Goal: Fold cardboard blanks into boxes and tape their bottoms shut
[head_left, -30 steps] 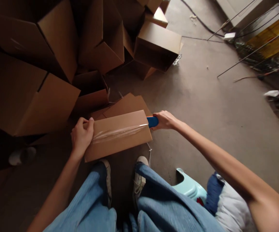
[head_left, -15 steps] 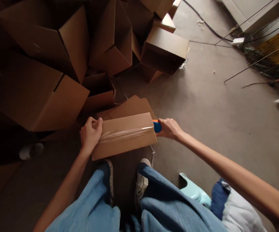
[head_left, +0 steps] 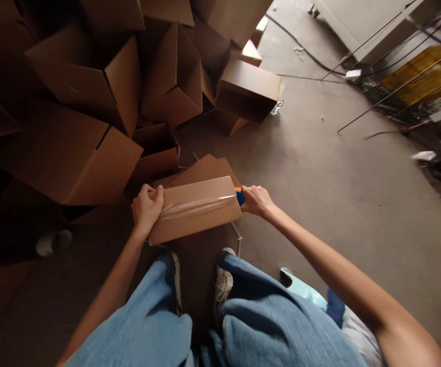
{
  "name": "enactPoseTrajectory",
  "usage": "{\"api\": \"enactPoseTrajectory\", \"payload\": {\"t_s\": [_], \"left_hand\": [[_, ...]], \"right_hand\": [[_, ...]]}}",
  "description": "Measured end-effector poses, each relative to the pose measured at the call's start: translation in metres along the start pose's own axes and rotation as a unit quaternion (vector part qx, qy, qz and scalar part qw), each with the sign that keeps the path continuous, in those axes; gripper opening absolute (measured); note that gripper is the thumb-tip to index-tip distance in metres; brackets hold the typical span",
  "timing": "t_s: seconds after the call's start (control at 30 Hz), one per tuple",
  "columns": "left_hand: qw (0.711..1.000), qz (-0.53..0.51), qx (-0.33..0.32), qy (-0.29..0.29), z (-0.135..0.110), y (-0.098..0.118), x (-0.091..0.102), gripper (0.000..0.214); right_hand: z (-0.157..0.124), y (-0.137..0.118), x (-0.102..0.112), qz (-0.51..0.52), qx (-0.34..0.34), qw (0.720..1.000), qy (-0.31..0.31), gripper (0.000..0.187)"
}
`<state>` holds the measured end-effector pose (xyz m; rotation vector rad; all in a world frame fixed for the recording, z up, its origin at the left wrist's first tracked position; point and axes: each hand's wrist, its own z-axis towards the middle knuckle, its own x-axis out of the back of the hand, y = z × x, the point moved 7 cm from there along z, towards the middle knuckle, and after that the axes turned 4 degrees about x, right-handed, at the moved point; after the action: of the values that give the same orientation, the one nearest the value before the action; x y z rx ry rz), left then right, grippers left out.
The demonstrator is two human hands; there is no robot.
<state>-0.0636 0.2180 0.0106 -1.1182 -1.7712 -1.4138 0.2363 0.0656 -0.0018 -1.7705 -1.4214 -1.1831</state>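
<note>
A cardboard box (head_left: 195, 221) is in front of my feet, with clear shiny tape (head_left: 190, 206) along its upper face. My left hand (head_left: 147, 206) is closed on the box's left end, thumb on top. At the opposite end, my right hand (head_left: 256, 200) is wrapped round a blue and orange tape dispenser (head_left: 240, 196), pressed close to the box's edge. Most of the dispenser is hidden by my fingers and the box. Flattened cardboard (head_left: 205, 171) lies just beyond the box.
Open cardboard boxes (head_left: 106, 153) are heaped at the left and far side. A pale roll (head_left: 54, 242) lies at the left. By my right leg are a light-blue plastic stool (head_left: 304, 289) and some cloth (head_left: 358, 326). Cables and thin rods (head_left: 377, 107) lie at the far right.
My right hand and the tape dispenser have shifted slightly left in view, along with the box's right end. The camera view has turned a little; both grips are unchanged.
</note>
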Motion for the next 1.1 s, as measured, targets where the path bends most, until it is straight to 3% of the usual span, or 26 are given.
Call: {"api": "enactPoseTrajectory", "payload": {"t_s": [0.13, 0.27, 0.4, 0.53, 0.67, 0.8, 0.93, 1.1], "left_hand": [[1.000, -0.010, -0.008, -0.002, -0.003, -0.006, 0.003, 0.031], [0.999, -0.037, -0.026, 0.006, 0.002, -0.028, 0.011, 0.034], [0.998, -0.042, -0.025, 0.028, 0.013, -0.064, 0.033, 0.036], [0.996, 0.054, -0.031, 0.071, 0.003, -0.084, 0.061, 0.040], [0.975, 0.157, -0.077, 0.137, -0.020, -0.069, 0.074, 0.046], [0.966, 0.167, -0.095, 0.175, -0.031, -0.051, 0.068, 0.046], [0.967, 0.098, -0.141, 0.189, -0.038, -0.032, 0.051, 0.044], [0.966, 0.046, -0.213, 0.139, -0.043, -0.012, 0.017, 0.043]], "right_hand": [[-0.018, -0.014, -0.002, 0.010, -0.008, 1.000, 0.020, 0.042], [-0.019, -0.027, 0.008, 0.018, 0.010, 0.999, 0.029, 0.035], [-0.015, -0.052, 0.011, 0.029, 0.059, 0.998, 0.016, 0.045], [-0.011, -0.074, 0.005, 0.045, 0.097, 0.994, 0.008, 0.048], [-0.003, -0.079, -0.001, 0.063, 0.103, 0.993, 0.008, 0.049], [0.001, -0.076, -0.003, 0.077, 0.098, 0.992, 0.007, 0.048], [-0.003, -0.080, -0.005, 0.090, 0.105, 0.990, 0.006, 0.048], [-0.011, -0.092, -0.013, 0.108, 0.127, 0.986, -0.009, 0.050]]}}
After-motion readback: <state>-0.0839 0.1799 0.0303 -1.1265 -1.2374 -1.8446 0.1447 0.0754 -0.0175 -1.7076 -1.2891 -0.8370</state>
